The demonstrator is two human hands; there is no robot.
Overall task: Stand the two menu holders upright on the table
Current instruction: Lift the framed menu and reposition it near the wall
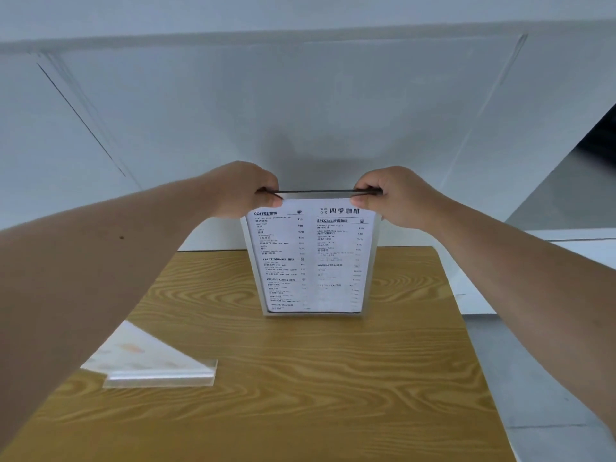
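A clear acrylic menu holder [311, 261] stands upright near the far middle of the wood-grain table [300, 378], its bottom edge resting on the tabletop and its printed coffee menu sheet facing the camera. The left hand [241, 190] pinches the holder's top left corner, thumb on the near face and fingers [266, 181] curled over the top edge behind it. The right hand [396, 195] grips the top right corner the same way, so both hands are closed on the upper edge of the holder, one at each end. Both bare forearms reach in from the lower corners of the view. A second menu holder [150, 361] lies flat on the near left part of the table, well apart from the standing one, partly hidden under the left forearm; its clear base strip faces the camera and the sheet inside shows faint orange marks. Behind the table rises a plain white wall [300, 95].
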